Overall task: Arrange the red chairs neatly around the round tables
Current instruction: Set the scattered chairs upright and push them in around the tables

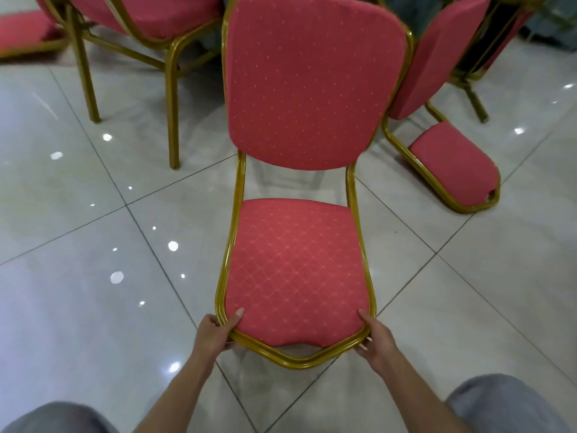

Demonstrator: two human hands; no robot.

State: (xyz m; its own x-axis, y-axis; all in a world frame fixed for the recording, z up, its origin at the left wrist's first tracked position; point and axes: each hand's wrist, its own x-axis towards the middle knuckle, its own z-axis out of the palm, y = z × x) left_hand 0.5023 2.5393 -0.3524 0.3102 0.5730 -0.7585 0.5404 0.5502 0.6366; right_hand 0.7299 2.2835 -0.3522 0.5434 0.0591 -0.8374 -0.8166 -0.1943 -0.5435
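Centrally, a red padded chair with a gold metal frame (296, 182) sits over the glossy tiled floor (93, 307), its seat's front corners clenched by the left grip (218, 331) and right grip (374, 337).

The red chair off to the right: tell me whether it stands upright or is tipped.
Tipped. That chair has its seat cushion facing sideways, low by the floor tiles, with its backrest slanting upward.

One head view looks forward and steeply down, close above the fingers (239, 314); chair (296, 264) beyond them, floor (93, 323) all around.
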